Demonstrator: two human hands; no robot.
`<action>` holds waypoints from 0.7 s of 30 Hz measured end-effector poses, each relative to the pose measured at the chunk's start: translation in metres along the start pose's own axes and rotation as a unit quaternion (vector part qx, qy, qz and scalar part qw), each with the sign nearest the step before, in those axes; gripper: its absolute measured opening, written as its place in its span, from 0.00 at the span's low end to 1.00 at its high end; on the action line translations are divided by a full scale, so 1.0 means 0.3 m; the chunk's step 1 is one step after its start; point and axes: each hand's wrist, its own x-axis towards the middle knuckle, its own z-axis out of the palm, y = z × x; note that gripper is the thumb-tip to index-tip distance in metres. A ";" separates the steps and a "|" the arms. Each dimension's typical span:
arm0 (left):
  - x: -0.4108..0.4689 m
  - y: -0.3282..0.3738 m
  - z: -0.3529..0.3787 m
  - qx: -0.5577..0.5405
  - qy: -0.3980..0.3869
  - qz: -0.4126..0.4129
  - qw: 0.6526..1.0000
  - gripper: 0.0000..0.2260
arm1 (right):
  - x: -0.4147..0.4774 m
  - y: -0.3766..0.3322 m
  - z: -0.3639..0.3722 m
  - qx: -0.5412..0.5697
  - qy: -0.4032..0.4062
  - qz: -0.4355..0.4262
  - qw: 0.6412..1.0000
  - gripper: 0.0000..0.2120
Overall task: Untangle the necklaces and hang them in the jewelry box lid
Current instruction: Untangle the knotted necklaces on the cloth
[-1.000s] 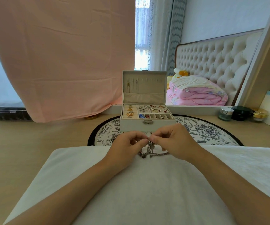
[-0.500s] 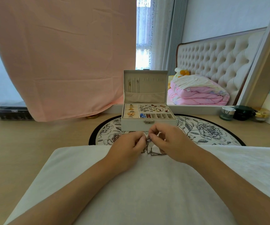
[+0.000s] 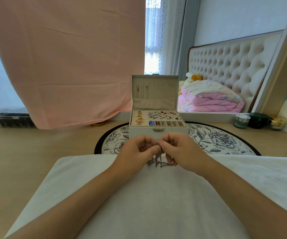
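Together, the left hand (image 3: 136, 152) and right hand (image 3: 182, 150) pinch the tangled necklaces (image 3: 157, 162) above the white towel (image 3: 156, 200).

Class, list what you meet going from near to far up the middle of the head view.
White towel → tangled necklaces, pinched by left hand and right hand → jewelry box base → upright lid → window.
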 end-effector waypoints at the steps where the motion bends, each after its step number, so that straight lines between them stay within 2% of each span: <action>1: 0.002 -0.001 -0.004 0.011 -0.007 -0.014 1.000 0.02 | 0.000 0.003 0.003 -0.005 0.004 -0.002 1.000 0.07; 4: 0.004 -0.002 -0.016 0.047 -0.028 -0.040 0.998 0.02 | -0.006 0.016 0.013 -0.049 0.004 -0.021 0.999 0.07; 6: 0.006 0.001 -0.021 0.130 -0.020 -0.037 0.991 0.03 | -0.010 0.024 0.022 -0.085 0.003 -0.039 0.996 0.07; 9: 0.005 0.018 -0.021 0.307 0.006 -0.012 0.952 0.04 | -0.009 0.020 0.028 -0.199 0.010 -0.085 0.976 0.03; 11: 0.006 0.021 -0.023 0.353 0.012 0.009 0.936 0.04 | -0.006 0.015 0.026 -0.242 0.006 -0.095 0.966 0.02; 13: 0.009 0.009 -0.030 0.302 -0.005 0.008 0.953 0.04 | -0.004 0.018 0.025 -0.216 0.003 -0.075 0.973 0.03; 16: 0.008 -0.014 -0.032 0.148 -0.036 -0.017 0.988 0.06 | -0.001 0.017 0.025 -0.093 0.006 -0.018 0.996 0.06; 18: -0.001 -0.013 -0.023 0.076 -0.034 -0.025 0.996 0.06 | -0.001 0.014 0.022 -0.054 0.002 0.000 0.999 0.08; 21: -0.006 -0.007 -0.018 0.047 -0.015 -0.022 0.999 0.04 | 0.002 0.004 0.003 -0.018 0.005 0.014 1.000 0.07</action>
